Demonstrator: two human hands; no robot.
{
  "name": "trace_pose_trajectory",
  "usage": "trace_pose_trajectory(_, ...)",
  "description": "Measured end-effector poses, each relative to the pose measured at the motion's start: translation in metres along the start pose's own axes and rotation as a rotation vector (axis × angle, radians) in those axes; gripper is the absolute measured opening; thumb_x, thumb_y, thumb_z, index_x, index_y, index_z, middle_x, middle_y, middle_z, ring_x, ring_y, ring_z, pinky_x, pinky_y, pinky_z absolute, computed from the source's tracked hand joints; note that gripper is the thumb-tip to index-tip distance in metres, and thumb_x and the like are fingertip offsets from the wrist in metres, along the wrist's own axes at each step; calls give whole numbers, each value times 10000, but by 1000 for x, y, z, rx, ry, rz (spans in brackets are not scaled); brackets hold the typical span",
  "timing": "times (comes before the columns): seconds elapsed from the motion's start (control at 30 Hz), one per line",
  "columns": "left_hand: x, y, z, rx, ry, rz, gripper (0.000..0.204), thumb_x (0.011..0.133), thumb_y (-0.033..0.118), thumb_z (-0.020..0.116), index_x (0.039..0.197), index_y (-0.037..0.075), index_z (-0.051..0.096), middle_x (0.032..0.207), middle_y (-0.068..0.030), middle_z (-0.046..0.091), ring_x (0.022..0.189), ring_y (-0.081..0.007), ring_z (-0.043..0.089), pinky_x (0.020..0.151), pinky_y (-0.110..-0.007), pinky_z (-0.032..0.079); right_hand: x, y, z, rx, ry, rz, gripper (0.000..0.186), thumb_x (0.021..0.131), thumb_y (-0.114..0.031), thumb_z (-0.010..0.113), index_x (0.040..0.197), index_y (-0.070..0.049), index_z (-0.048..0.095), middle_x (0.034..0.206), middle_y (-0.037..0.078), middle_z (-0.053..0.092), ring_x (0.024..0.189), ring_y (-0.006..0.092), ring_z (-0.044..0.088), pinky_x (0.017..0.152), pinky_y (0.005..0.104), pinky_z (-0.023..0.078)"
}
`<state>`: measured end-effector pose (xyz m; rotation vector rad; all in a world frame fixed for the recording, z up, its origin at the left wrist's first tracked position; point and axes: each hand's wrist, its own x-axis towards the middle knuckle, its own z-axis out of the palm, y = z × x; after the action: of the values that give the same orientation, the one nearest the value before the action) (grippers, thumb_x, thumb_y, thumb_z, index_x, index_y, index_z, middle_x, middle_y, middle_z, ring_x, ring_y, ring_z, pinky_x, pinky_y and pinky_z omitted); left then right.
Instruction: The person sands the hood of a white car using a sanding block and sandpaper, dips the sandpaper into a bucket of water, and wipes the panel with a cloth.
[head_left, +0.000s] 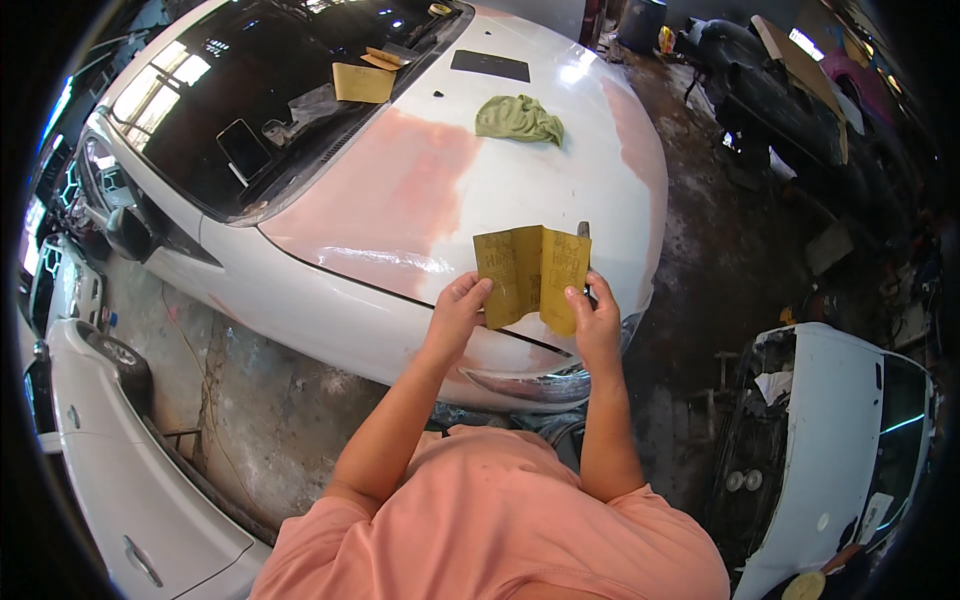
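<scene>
A white car [110, 480] stands at left on a stained floor [270, 420], opposite a pale vehicle body [825, 430]; black car parts [765, 85] crowd the far right.

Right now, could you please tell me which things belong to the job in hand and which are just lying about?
Likely in use:
creased yellow sheet, between left hand and right hand
pink-patched white hood

Apparently lying about:
phone on the windshield
green cloth on the hood

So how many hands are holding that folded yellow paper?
2: the left hand grips the folded yellow paper at its left side, the right hand at its right. Some fingers are hidden behind it.
</scene>
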<state>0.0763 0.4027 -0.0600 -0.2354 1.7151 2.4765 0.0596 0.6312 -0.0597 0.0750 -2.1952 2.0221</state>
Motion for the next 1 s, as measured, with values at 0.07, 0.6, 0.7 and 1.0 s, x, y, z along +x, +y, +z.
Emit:
trace_pose_trajectory(0.07,2,0,-2,-9,8,8,306,1100,238,581,1283,7,663,1129,-84,729,983,-169,717,854,-351,613,4,-5,-6,81,-5,62,285,1015,-126,681,1227,61,646,1245,132,650,1164,234,618,1049,357,470)
trace_pose_trajectory(0.6,-11,0,28,41,-43,123,348,1120,266,564,1376,31,557,1127,-48,671,971,-109,658,791,-290,599,-20,-22,59,-384,-76,-315,344,1089,-316,597,1320,-95,726,1596,291,381,1411,462,517,1082,473,509)
trace_pose_trajectory(0.7,-12,-1,25,105,9,161,314,1123,275,558,1308,24,591,1050,-20,669,898,-83,641,748,-265,578,-22,-20,58,-377,-154,-348,353,1100,-313,572,1331,-98,729,1617,289,359,1460,448,472,1125,466,478)
trace_pose_trajectory(1.0,-17,19,-12,42,45,74,321,1120,302,556,1259,29,649,1057,-20,718,912,-101,684,766,-269,576,-7,-25,36,-361,43,-290,378,955,-333,812,1222,-81,726,1525,254,414,1348,407,534,1100,465,467)
